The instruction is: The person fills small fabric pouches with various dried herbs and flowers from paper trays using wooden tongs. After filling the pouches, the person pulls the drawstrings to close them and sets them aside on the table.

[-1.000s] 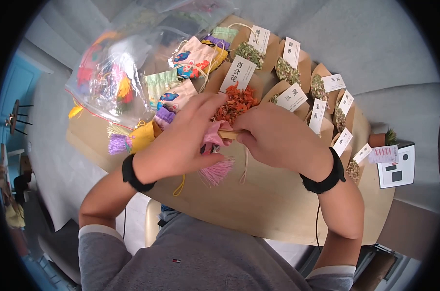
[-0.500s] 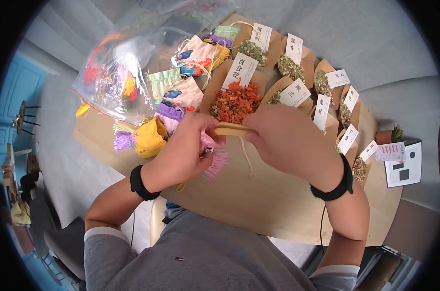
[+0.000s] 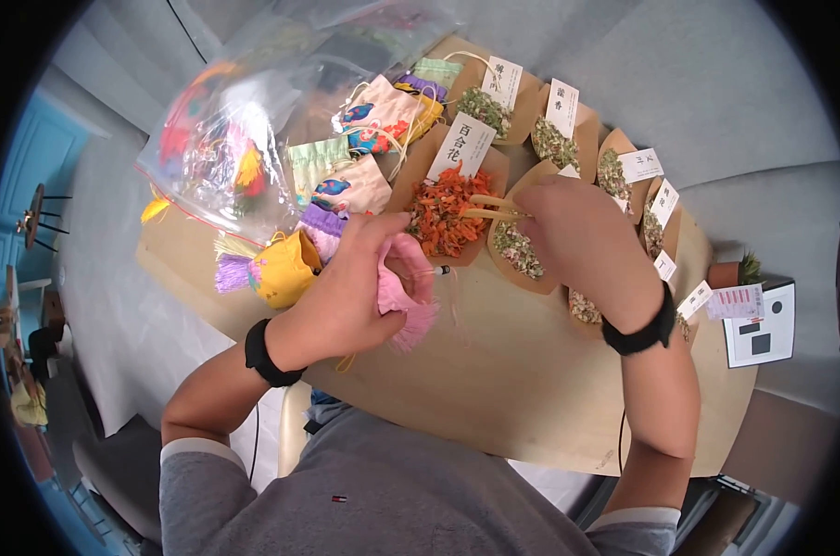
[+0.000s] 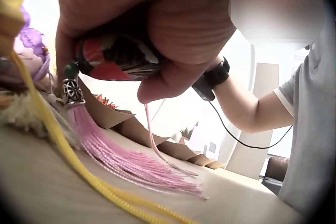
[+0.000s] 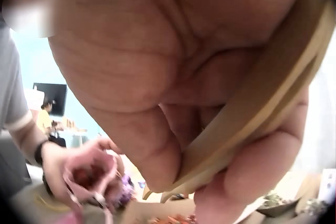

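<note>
My left hand (image 3: 344, 295) grips a pink drawstring pouch (image 3: 407, 271), its mouth open and facing up. Reddish bits show inside the pouch (image 5: 90, 175) in the right wrist view. A pink tassel (image 4: 126, 153) hangs from it by a silver bead in the left wrist view. My right hand (image 3: 582, 243) pinches wooden tongs (image 3: 496, 208), whose tips reach over the orange-red dried petals (image 3: 449, 211). Those petals lie in a brown paper holder (image 3: 501, 167) with a white label.
Several paper holders of dried herbs (image 3: 554, 141) fan out to the right. Patterned pouches (image 3: 380, 113), a yellow pouch (image 3: 285, 271) and a large clear plastic bag (image 3: 244, 139) lie to the left. A small potted plant (image 3: 737, 269) stands beyond the right edge.
My right hand has moved right and up with the tongs, away from the pouch to the orange petals. The pouch mouth, beneath the tongs before, is now uncovered.
</note>
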The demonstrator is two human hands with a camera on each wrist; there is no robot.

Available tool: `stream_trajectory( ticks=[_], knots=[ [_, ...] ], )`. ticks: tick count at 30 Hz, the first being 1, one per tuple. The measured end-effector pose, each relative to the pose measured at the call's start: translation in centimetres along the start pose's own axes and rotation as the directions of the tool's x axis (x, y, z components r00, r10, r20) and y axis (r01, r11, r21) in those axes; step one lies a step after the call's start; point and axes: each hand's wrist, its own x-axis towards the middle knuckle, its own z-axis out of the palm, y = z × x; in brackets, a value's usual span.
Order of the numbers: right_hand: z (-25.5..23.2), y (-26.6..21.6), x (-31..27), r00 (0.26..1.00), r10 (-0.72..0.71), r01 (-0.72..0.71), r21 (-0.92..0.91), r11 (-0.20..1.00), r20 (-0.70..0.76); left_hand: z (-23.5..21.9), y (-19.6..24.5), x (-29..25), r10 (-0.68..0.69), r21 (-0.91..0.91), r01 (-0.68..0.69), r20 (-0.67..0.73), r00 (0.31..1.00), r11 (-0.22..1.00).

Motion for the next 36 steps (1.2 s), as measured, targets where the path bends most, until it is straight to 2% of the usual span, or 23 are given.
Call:
stream_trajectory(
  ticks=[3,5,9,11,12,16,18,20,21,23,26,27,28,29,31,32,33,36],
  knots=[
    [2.1,0.4,0.7,0.999,0.05,-0.05,-0.001,0.999,-0.004,-0.7,0.7,1.0,0.055,-0.075,-0.055,-0.006,0.998,0.996],
    [2.8,0.0,1.1,1.0,0.022,-0.022,0.026,0.999,0.005,-1.2,1.4,2.3,0.168,-0.065,-0.171,-0.042,0.985,0.983],
    [2.7,-0.9,1.4,1.0,0.019,-0.02,0.051,0.998,0.011,-2.3,2.1,5.1,0.214,-0.079,-0.217,-0.046,0.976,0.973],
    [3.1,-0.1,1.4,1.0,0.011,-0.01,0.072,0.997,-0.013,-2.6,1.8,5.7,0.231,0.044,-0.229,-0.046,0.972,0.972],
    [3.1,0.3,1.3,0.999,-0.004,0.007,0.096,0.995,-0.032,-2.7,1.1,5.8,0.24,0.038,-0.238,-0.04,0.97,0.97],
    [0.8,1.2,0.7,0.999,0.05,-0.047,0.157,0.987,-0.015,-2.7,-0.8,5.6,0.222,0.006,-0.223,0.027,0.975,0.975],
    [-0.3,1.8,0.2,0.991,0.022,0.018,0.294,0.956,-0.131,-2.8,-1.1,5.4,0.227,0.022,-0.227,0.028,0.974,0.974],
    [-2.2,1.8,-0.1,0.991,0.036,0.007,0.323,0.946,-0.128,-2.8,-1.8,5.1,0.134,0.042,-0.135,0.018,0.991,0.99],
    [-3.0,1.7,-0.2,0.99,0.055,-0.006,0.356,0.935,-0.127,-2.8,-1.7,5.0,0.134,0.043,-0.134,0.015,0.991,0.99],
    [-4.2,1.3,-0.5,0.988,0.084,-0.028,0.395,0.918,-0.126,-2.5,-1.4,5.0,0.103,-0.143,-0.103,-0.008,0.995,0.984],
    [-6.0,-0.1,-0.7,0.99,0.12,-0.068,0.48,0.875,-0.079,-2.5,-1.9,4.8,0.11,-0.119,-0.111,-0.009,0.994,0.987],
    [-6.0,-0.7,-0.6,0.992,0.036,0.023,0.452,0.892,-0.121,-2.4,-1.9,4.8,0.109,-0.118,-0.109,-0.01,0.994,0.987],
    [-6.0,-1.3,-0.4,0.986,-0.048,0.113,0.42,0.9,-0.161,-2.3,-1.9,4.8,0.143,-0.041,-0.144,-0.033,0.989,0.989],
    [-5.7,-1.9,-0.1,0.986,-0.045,0.111,0.421,0.9,-0.162,-2.2,-1.9,4.8,0.179,0.036,-0.177,-0.052,0.982,0.983],
    [-5.1,-2.9,0.4,0.993,-0.12,0.116,0.299,0.947,-0.006,-2.4,-1.0,4.7,0.143,0.042,-0.141,-0.04,0.989,0.989],
    [-5.2,-2.6,0.5,0.987,-0.144,0.158,0.306,0.939,-0.068,-2.5,-0.8,4.6,0.105,0.049,-0.104,-0.035,0.994,0.993],
    [-5.6,-2.1,0.5,0.987,-0.146,0.158,0.303,0.94,-0.062,-2.5,-1.1,4.6,0.105,0.043,-0.104,-0.04,0.994,0.994],
    [-6.1,-0.1,0.9,0.992,0.125,-0.128,0.273,0.954,0.027,-2.5,-1.9,4.5,0.162,-0.032,-0.163,-0.02,0.987,0.986]
  ],
)
